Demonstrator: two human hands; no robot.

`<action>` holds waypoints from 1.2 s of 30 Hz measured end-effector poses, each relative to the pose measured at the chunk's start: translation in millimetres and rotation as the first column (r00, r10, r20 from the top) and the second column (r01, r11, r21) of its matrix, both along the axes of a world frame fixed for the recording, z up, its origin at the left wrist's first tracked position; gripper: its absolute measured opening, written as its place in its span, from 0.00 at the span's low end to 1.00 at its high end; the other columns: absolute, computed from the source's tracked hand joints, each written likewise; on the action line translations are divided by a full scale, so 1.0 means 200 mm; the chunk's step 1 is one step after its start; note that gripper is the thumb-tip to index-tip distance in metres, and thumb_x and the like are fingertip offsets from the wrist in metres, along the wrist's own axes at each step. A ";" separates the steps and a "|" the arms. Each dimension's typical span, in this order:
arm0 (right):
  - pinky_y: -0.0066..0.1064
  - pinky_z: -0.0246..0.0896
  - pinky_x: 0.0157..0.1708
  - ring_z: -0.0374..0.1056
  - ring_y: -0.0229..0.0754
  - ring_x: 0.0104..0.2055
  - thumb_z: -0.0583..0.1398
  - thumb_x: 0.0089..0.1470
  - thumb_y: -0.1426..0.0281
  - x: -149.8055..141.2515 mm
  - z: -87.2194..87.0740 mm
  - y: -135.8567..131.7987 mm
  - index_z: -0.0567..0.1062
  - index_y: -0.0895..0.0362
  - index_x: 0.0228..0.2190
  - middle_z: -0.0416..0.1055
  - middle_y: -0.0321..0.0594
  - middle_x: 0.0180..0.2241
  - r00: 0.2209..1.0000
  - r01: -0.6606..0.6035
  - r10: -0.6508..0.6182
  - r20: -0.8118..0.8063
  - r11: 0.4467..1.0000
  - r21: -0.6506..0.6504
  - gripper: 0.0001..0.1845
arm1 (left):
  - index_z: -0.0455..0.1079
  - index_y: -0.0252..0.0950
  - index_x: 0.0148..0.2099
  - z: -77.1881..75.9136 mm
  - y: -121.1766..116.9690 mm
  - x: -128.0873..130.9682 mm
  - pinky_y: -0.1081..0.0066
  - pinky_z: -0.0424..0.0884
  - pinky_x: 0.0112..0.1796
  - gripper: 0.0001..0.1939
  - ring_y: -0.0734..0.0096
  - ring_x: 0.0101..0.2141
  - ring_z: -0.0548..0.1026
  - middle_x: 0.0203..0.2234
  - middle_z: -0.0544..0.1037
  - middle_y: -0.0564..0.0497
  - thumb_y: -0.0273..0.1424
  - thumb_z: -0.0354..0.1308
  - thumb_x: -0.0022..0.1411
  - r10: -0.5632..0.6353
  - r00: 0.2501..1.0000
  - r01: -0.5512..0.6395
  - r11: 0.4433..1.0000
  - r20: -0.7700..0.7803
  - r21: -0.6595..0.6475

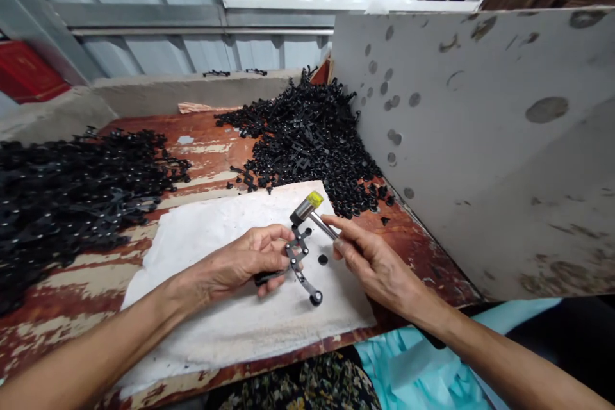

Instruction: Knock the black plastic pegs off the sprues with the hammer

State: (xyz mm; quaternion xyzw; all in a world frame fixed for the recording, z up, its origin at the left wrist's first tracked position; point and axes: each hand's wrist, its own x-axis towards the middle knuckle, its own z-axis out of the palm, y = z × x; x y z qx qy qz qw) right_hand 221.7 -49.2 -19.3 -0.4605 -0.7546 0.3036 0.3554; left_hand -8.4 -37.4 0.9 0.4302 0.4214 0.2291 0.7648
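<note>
My left hand (262,257) pinches a black jointed linkage piece (298,256) with silver rivets and round ends, above a white cloth (192,307). Fingers of my right hand (368,256) are wrapped round the metal handle of a small mallet (305,207). This mallet has a silver head with one yellow face and one dark face. The dark face is right at the upper end of the linkage; whether they touch I cannot tell. On the cloth between my hands lies a small black round cap (323,259).
Behind the cloth rises a large heap of black small parts (312,134). Another pile of black linkages (72,198) covers the left of the worn red-brown table (202,160). A stained grey board (471,141) borders the right side. Light-blue fabric (418,371) hangs at the front edge.
</note>
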 end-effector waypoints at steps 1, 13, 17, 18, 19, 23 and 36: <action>0.32 0.68 0.34 0.68 0.39 0.28 0.50 0.60 0.70 0.00 0.00 -0.01 0.71 0.59 0.55 0.71 0.38 0.27 1.000 -0.010 0.010 0.003 1.000 -0.012 0.24 | 0.64 0.35 0.41 0.00 0.01 0.00 0.80 0.58 0.15 0.27 0.83 0.16 0.65 0.28 0.77 0.51 0.37 0.73 0.43 -0.001 1.000 0.001 1.000 0.011 -0.013; 0.30 0.65 0.31 0.66 0.39 0.29 0.50 0.60 0.71 -0.04 0.00 0.00 0.68 0.59 0.56 0.69 0.37 0.27 0.991 -0.025 0.007 -0.135 0.991 -0.130 0.24 | 0.65 0.32 0.27 0.04 0.08 0.08 0.78 0.58 0.16 0.18 0.85 0.13 0.60 0.19 0.72 0.55 0.38 0.69 0.47 0.119 0.985 -0.119 0.993 -0.124 0.008; 0.29 0.62 0.28 0.63 0.38 0.28 0.52 0.59 0.68 0.01 -0.03 0.02 0.69 0.59 0.55 0.67 0.36 0.28 0.978 0.075 -0.103 -0.180 0.985 -0.156 0.23 | 0.65 0.31 0.26 0.05 0.16 0.07 0.80 0.56 0.15 0.11 0.84 0.12 0.63 0.20 0.75 0.50 0.31 0.63 0.56 0.191 0.957 -0.173 0.980 -0.219 0.102; 0.28 0.60 0.25 0.61 0.37 0.26 0.53 0.60 0.67 0.02 -0.04 0.03 0.69 0.59 0.55 0.67 0.35 0.27 0.971 0.093 -0.132 -0.197 0.976 -0.196 0.23 | 0.65 0.31 0.26 0.05 0.19 0.07 0.81 0.56 0.14 0.11 0.84 0.12 0.62 0.20 0.76 0.49 0.28 0.60 0.58 0.213 0.946 -0.191 0.975 -0.244 0.112; 0.27 0.57 0.23 0.59 0.35 0.23 0.53 0.60 0.66 0.03 -0.05 0.03 0.68 0.58 0.56 0.66 0.34 0.26 0.963 0.107 -0.162 -0.217 0.964 -0.243 0.24 | 0.65 0.31 0.26 0.05 0.21 0.07 0.81 0.55 0.13 0.11 0.84 0.11 0.62 0.20 0.76 0.48 0.26 0.58 0.60 0.231 0.936 -0.208 0.972 -0.265 0.113; 0.25 0.48 0.16 0.51 0.32 0.18 0.54 0.59 0.62 0.06 -0.10 0.03 0.66 0.57 0.57 0.63 0.31 0.24 0.932 0.124 -0.238 -0.273 0.917 -0.378 0.26 | 0.66 0.30 0.25 0.03 0.29 0.09 0.81 0.52 0.10 0.11 0.84 0.09 0.59 0.20 0.76 0.47 0.23 0.55 0.61 0.239 0.929 -0.223 0.971 -0.283 0.089; 0.25 0.43 0.13 0.45 0.30 0.17 0.52 0.59 0.64 0.09 -0.13 0.02 0.62 0.59 0.58 0.61 0.31 0.28 0.929 0.045 -0.227 -0.291 0.852 -0.522 0.27 | 0.67 0.30 0.24 -0.01 0.35 0.11 0.82 0.50 0.07 0.12 0.84 0.07 0.58 0.18 0.75 0.48 0.22 0.55 0.61 0.216 0.933 -0.217 0.976 -0.287 0.030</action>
